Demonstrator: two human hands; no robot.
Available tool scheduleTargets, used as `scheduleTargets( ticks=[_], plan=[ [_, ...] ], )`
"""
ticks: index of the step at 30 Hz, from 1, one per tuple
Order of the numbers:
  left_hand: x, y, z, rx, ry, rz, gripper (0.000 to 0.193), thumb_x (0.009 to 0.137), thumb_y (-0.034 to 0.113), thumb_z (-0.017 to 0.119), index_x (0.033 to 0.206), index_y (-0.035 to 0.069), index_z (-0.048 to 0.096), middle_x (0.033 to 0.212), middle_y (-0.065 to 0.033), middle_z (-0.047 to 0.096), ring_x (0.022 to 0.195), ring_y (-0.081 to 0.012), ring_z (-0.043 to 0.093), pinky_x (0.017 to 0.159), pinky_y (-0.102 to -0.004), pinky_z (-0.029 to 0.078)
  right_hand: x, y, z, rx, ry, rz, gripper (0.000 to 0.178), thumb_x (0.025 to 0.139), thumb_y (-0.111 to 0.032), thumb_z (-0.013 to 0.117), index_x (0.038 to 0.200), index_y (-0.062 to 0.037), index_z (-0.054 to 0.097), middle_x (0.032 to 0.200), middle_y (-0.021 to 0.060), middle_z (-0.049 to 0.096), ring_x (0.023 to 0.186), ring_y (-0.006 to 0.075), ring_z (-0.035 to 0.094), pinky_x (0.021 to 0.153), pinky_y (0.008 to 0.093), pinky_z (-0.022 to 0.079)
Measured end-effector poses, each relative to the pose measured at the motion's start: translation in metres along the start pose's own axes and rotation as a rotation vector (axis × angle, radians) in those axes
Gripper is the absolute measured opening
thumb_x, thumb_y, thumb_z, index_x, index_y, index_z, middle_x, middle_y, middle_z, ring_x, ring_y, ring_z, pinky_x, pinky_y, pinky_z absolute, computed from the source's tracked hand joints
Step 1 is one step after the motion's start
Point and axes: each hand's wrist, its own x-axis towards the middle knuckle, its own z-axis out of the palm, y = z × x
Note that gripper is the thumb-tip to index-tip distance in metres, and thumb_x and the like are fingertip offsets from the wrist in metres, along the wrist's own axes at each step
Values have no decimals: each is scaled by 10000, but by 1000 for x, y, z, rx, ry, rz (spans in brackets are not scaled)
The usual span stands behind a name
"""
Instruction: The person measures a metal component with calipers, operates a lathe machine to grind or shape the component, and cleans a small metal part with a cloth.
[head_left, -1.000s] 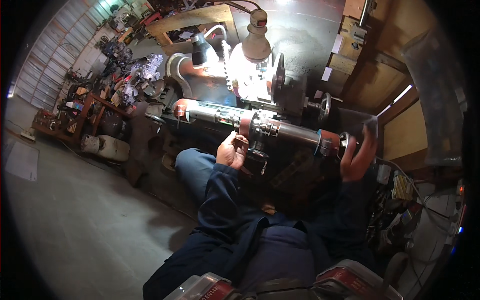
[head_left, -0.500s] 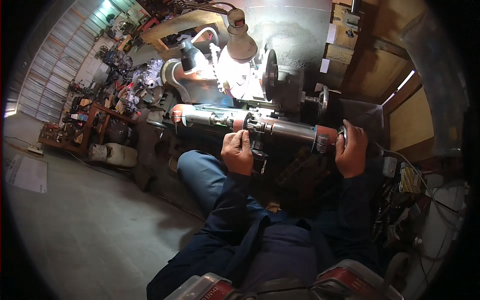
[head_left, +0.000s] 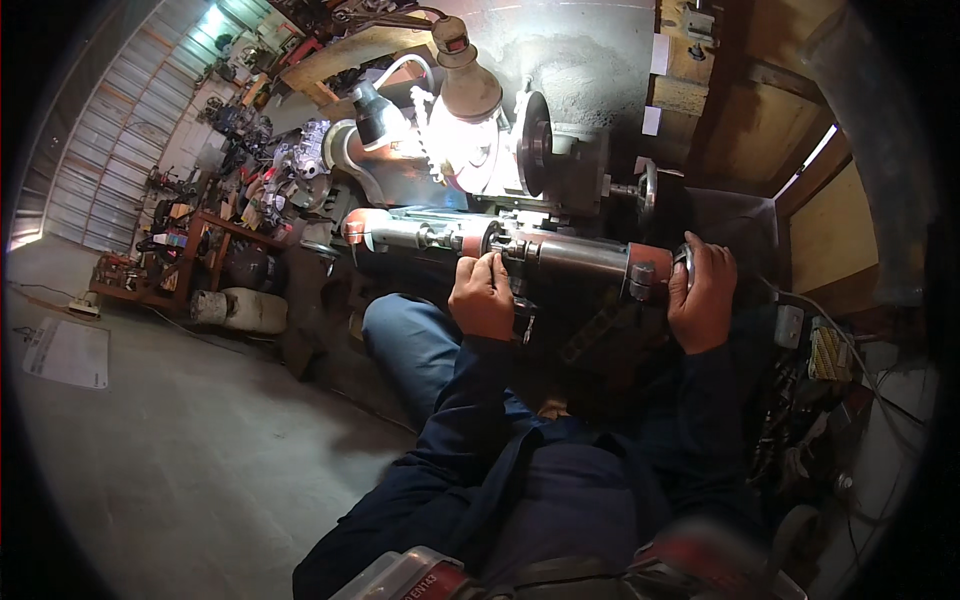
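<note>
My left hand (head_left: 482,305) is closed, thumb and fingers pinched at the middle of a long metal spindle assembly (head_left: 582,257). What lies between those fingertips is hidden. Beside them is a reddish collar (head_left: 474,242). At the assembly's right end, my right hand (head_left: 704,298) is wrapped round the rim of a small handwheel (head_left: 683,266), next to an orange-red end housing (head_left: 650,268). Behind the assembly stands a dark round wheel (head_left: 533,143) on a grey machine body. A small lever (head_left: 528,325) hangs below the left fingers.
A bright work lamp (head_left: 470,90) and a smaller dark lamp (head_left: 378,115) hang over the machine. A larger handwheel (head_left: 649,197) sits behind on the right. Cluttered machine parts (head_left: 225,170) fill the left, with a pale canister (head_left: 240,310) on the floor. Cables (head_left: 850,345) run at right.
My left hand has shifted slightly right and up along the assembly, its fingertips now closer to the spindle parts. My right hand stays at the handwheel. The view has moved slightly.
</note>
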Motion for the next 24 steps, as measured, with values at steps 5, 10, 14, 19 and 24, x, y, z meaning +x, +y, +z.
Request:
scheduleTargets(
  ticks=[5,10,14,19,24],
  plan=[
    [-2,1,-1,170,-49,25,65,856,109,692,885,57,718,801,-91,607,685,-292,633,605,-382,507,-4,0,2,-13,19,19,407,872,-146,549,1251,3,542,1138,196,587,1120,395,519,1089,538,320],
    [3,-8,-4,-26,-77,-147,90,789,87,758,869,53,737,749,-89,609,667,-271,633,594,-366,491,-5,0,1,-16,21,-5,425,859,-144,555,1259,-1,534,1163,188,578,1145,382,507,1105,541,305],
    [4,-9,-4,-239,-115,-310,127,740,84,792,852,51,742,736,-95,622,654,-272,628,589,-369,480,-4,-2,-1,-20,22,3,434,851,-143,565,1259,1,534,1156,192,578,1147,383,506,1100,542,311],
    [14,-2,-9,10,-141,-114,131,731,61,791,848,40,738,745,-102,625,650,-265,625,592,-366,481,-4,-2,-2,-25,11,-1,438,844,-138,574,1256,5,533,1151,197,574,1146,386,504,1089,541,324],
    [4,-5,0,-61,-65,-130,126,725,54,790,835,30,732,743,-102,624,650,-262,627,589,-366,482,-3,-3,-4,-23,18,-14,440,844,-138,577,1257,7,532,1151,201,571,1140,390,504,1088,540,328]
  ],
)
